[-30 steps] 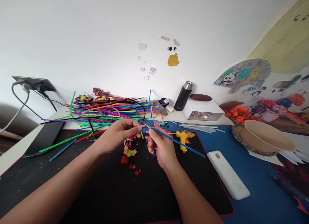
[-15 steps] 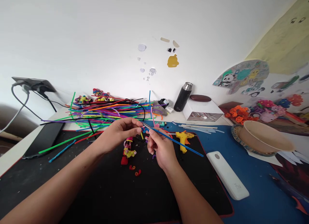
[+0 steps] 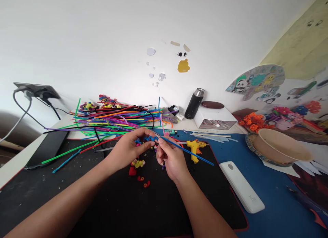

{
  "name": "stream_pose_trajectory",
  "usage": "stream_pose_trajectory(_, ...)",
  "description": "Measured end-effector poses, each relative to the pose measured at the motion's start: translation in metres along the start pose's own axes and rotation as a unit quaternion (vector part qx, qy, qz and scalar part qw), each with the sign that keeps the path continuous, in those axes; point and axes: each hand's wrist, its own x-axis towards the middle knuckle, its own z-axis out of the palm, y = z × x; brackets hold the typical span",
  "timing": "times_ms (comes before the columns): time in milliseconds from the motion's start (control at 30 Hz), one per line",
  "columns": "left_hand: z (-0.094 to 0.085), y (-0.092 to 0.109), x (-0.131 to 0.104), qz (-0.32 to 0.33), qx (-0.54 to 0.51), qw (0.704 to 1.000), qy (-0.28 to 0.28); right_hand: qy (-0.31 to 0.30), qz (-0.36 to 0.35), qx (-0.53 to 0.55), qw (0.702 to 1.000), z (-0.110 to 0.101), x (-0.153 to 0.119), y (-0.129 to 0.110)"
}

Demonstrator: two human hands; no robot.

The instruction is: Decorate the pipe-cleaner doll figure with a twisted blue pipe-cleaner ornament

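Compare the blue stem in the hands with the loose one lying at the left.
The held stem is wavy near one end, while the loose stem shows no such waves. The held stem is deeper blue; the loose stem is lighter. The right hand grips the held stem; the loose stem lies untouched. Both are thin and blue.

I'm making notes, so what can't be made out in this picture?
All in the head view:
- Blue stem's curly end: partly hidden by the left hand.
- Box contents: too small to name.
- Bottle marks: too small to read.
- Left forearm, right forearm: cut off by picture edges.
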Motion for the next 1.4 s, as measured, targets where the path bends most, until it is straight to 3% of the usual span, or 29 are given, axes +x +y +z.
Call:
stream_pose_trajectory(433,0.0,-0.002,-0.001,0.013,-0.008,1.0,-0.007,-0.012,0.003,-0.003,1.0,0.001,0.0,0.0)
stream_pose_trajectory(800,0.003,-0.005,0.0,0.002,-0.012,0.998,0.055,-0.012,-0.003,0.004,1.0,0.001,0.0,0.0)
stream_pose_trajectory(1033,0.006,-0.014,-0.001,-0.017,-0.007,0.998,0.063,-0.002,0.001,0.016,1.0,0.001,0.0,0.002)
stream_pose_trajectory(1400,0.01,-0.006,-0.002,0.002,0.022,0.996,0.09,-0.006,-0.009,0.022,1.0,0.001,0.002,0.003)
